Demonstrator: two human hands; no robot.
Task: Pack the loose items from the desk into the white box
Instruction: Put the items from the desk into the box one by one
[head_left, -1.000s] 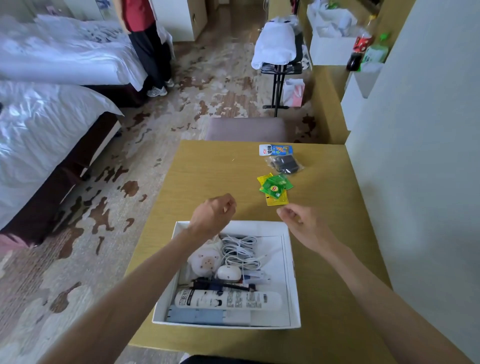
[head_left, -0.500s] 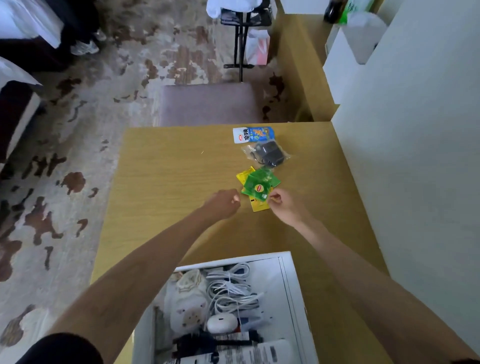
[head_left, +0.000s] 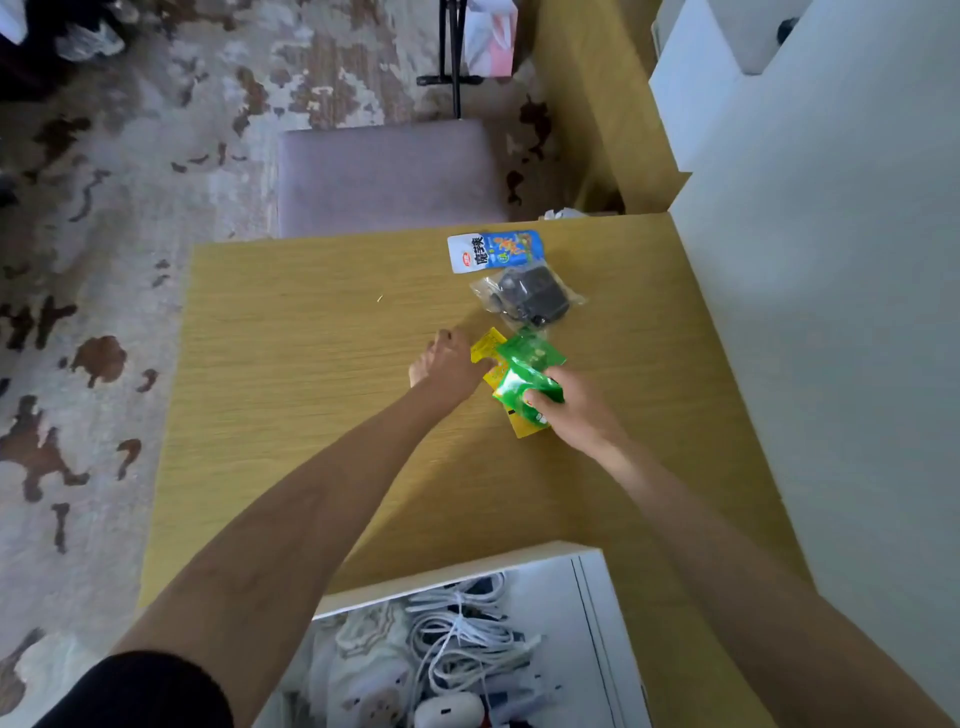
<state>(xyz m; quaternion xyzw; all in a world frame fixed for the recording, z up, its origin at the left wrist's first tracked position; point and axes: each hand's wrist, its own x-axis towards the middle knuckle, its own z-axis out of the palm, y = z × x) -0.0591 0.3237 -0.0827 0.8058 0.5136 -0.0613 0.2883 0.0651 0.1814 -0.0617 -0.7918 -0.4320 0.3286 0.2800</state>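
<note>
**Both hands at the sachets**

I see the right hand (head_left: 576, 413) curled round the green sachets (head_left: 527, 371) mid-desk (head_left: 311, 374), pinching them. The yellow sachets (head_left: 490, 345) beneath run lengthwise from far-left to near-right. The left hand (head_left: 449, 364) touches their left edge, fingers curled under; I cannot tell whether they pinch. The white box (head_left: 589, 587) sits nearer me, well apart.

The right hand (head_left: 576, 410) grips green packets (head_left: 525, 371) on the desk (head_left: 311, 389), left hand (head_left: 449, 364) touching the yellow packets (head_left: 487, 345).
</note>
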